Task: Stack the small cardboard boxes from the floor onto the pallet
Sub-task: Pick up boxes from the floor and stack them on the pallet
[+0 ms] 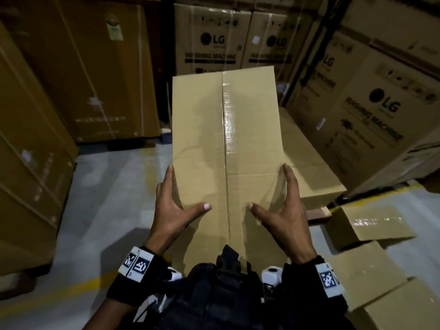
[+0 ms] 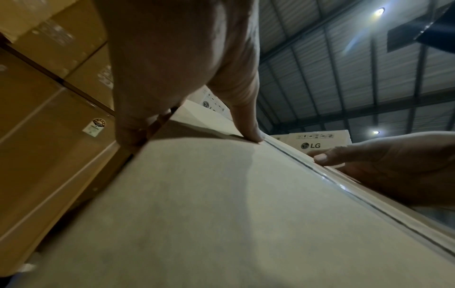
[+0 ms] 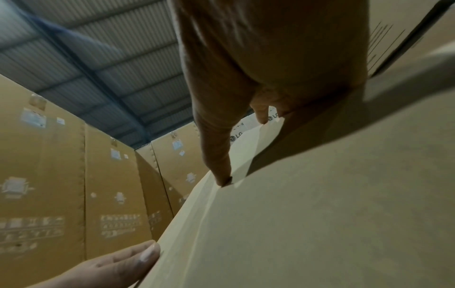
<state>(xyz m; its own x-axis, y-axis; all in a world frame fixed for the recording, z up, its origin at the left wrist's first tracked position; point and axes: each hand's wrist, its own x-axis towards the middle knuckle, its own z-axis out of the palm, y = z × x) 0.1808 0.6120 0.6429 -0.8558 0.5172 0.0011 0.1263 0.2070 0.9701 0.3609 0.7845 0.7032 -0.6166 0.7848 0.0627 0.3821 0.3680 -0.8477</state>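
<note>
I hold a plain cardboard box (image 1: 226,139) in the air in front of my chest, its taped seam running away from me. My left hand (image 1: 175,206) grips its left edge, thumb flat on the top face and fingers down the side. My right hand (image 1: 287,206) grips the right edge the same way. The left wrist view shows the box top (image 2: 221,214), my left hand (image 2: 184,68) and the right hand (image 2: 393,169). The right wrist view shows the box (image 3: 320,214), right hand (image 3: 258,78) and left hand (image 3: 110,269). Ahead and lower, another plain box (image 1: 309,167) lies on the pallet (image 1: 319,214).
Two more small boxes (image 1: 366,225) (image 1: 362,282) lie on the grey floor (image 1: 107,186) at my right. Tall brown cartons (image 1: 95,79) wall the left, and washing machine cartons (image 1: 214,44) (image 1: 381,110) stand behind and right. A yellow line (image 1: 71,287) crosses the floor.
</note>
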